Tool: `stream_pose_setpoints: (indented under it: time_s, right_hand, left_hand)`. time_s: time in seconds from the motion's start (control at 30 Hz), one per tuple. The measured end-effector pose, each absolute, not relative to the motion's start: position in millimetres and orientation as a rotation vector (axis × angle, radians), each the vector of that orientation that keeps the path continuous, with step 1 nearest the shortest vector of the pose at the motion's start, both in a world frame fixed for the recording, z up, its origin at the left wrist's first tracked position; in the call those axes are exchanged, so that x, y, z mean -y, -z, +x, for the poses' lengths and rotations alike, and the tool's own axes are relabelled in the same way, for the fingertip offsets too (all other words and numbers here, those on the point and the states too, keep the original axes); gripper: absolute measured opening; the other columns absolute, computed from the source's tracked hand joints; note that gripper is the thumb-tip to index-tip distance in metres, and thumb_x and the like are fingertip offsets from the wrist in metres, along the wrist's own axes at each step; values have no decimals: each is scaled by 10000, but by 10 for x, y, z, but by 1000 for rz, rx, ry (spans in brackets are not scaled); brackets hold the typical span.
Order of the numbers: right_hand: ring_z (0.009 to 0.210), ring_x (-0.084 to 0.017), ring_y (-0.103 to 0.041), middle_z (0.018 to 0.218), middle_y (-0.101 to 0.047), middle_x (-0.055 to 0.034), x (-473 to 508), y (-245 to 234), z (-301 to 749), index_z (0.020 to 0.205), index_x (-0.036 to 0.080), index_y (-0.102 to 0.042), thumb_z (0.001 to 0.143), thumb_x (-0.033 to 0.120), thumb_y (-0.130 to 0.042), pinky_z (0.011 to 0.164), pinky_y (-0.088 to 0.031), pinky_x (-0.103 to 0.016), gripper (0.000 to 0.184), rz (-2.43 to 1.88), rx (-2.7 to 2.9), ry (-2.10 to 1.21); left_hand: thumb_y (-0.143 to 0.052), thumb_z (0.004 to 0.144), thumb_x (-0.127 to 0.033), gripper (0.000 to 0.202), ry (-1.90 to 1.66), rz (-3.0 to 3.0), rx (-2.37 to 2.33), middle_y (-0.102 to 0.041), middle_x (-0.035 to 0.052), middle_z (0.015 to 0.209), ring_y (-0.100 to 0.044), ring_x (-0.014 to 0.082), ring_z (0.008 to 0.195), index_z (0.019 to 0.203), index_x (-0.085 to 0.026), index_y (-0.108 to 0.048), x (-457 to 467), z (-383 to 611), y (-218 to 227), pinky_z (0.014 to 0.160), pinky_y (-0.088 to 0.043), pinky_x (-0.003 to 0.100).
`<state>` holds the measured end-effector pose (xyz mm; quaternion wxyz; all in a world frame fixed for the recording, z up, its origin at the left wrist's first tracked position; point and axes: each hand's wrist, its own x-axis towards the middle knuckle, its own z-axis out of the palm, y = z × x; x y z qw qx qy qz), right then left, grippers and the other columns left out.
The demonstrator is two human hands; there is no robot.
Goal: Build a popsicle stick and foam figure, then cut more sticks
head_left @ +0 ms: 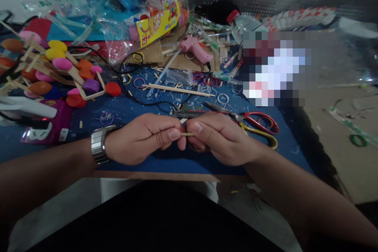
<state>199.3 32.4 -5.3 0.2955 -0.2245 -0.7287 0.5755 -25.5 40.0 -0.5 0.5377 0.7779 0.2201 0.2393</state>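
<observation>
Both hands meet above the near edge of the blue tabletop. Between thumb and fingers, my left hand (pixel 147 138) pinches one end of a short thin wooden stick (pixel 186 134). My right hand (pixel 217 136) pinches the other end, and only the stick's middle shows between the thumbs. Just behind the hands lies a dark flat blade or ruler (pixel 189 114), partly covered by my fingers. Scissors (pixel 260 124) with red and yellow handles rest beyond my right hand. Longer wooden sticks (pixel 180 89) lie farther back.
A pink glue gun (pixel 196 48) lies at the back, its black cord looping across the table. Left are stick structures with coloured egg shapes (pixel 62 63) and a purple power strip (pixel 47 120). Rubber bands (pixel 106 117) and scraps are scattered about. Cardboard (pixel 354 126) is at right.
</observation>
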Motion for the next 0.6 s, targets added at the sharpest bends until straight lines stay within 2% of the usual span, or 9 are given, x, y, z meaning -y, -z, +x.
stream_pose_setpoints:
  time_s: [0.13,0.2,0.27,0.37,0.5,0.6]
  right_hand:
    - [566,-89,-455,622,-486,45,-340,19,1994,719,198,-542,1102,304,-390,582,-400,-229,426,-665,2010,-1425]
    - [598,-92,-512,649,-548,27,-371,9,2014,708,197,-539,1106,325,-382,598,-412,-225,446,-690,2067,-1367]
    - [625,-91,-558,690,-614,10,-412,5,2050,737,190,-565,1105,370,-395,607,-413,-218,444,-690,2139,-1288]
    - [654,-103,-582,732,-654,-2,-466,8,2112,849,179,-630,1091,409,-448,632,-410,-226,380,-697,2297,-1058]
    - [726,-147,-615,805,-691,-37,-482,36,2151,941,176,-644,1088,343,-457,676,-413,-262,291,-731,2509,-659]
    - [699,-160,-616,789,-703,-35,-459,69,2139,926,193,-629,1087,294,-430,654,-399,-278,275,-802,2620,-468]
  left_hand:
    - [-423,1080,-245,315,-590,1894,-524,-570,-50,668,-525,76,600,888,-172,-661,-418,-242,35,594,-444,164]
    - [-437,1077,-240,297,-621,1969,-536,-637,-34,712,-563,77,622,902,-171,-668,-428,-237,55,613,-448,172]
    - [-454,1077,-252,271,-665,2066,-579,-700,-13,784,-615,81,669,949,-168,-678,-432,-238,77,633,-448,180]
    - [-462,1082,-298,268,-714,2228,-661,-718,-3,794,-636,93,670,982,-167,-674,-431,-250,114,621,-432,201]
    - [-433,1093,-338,297,-697,2425,-708,-724,1,799,-655,126,701,968,-187,-656,-436,-270,156,647,-440,235]
    - [-394,1103,-359,337,-659,2530,-762,-722,8,798,-664,150,721,959,-192,-649,-441,-277,168,672,-460,256]
